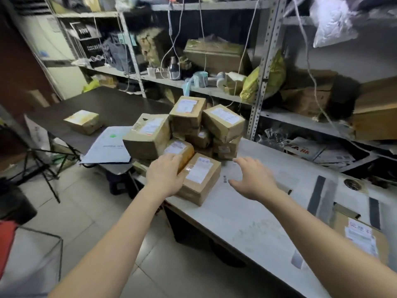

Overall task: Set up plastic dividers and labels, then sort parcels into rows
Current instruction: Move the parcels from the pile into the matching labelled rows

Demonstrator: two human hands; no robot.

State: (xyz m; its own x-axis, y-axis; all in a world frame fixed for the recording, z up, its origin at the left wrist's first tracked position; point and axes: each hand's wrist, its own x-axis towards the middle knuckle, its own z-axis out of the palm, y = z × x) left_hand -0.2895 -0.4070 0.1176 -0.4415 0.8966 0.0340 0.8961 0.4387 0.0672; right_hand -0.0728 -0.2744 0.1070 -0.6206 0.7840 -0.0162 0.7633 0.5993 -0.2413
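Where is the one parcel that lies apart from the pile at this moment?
In the head view, the lone parcel sits on the dark table at the left, beyond the white paper sheet and left of the parcel pile.

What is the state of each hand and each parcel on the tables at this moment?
left hand, fingers flat on the nearest parcel.
right hand, open, holding nothing, over the white table.
nearest parcel, closed, label up.
parcel pile, stacked, closed.
lone parcel, closed, apart on the dark table.
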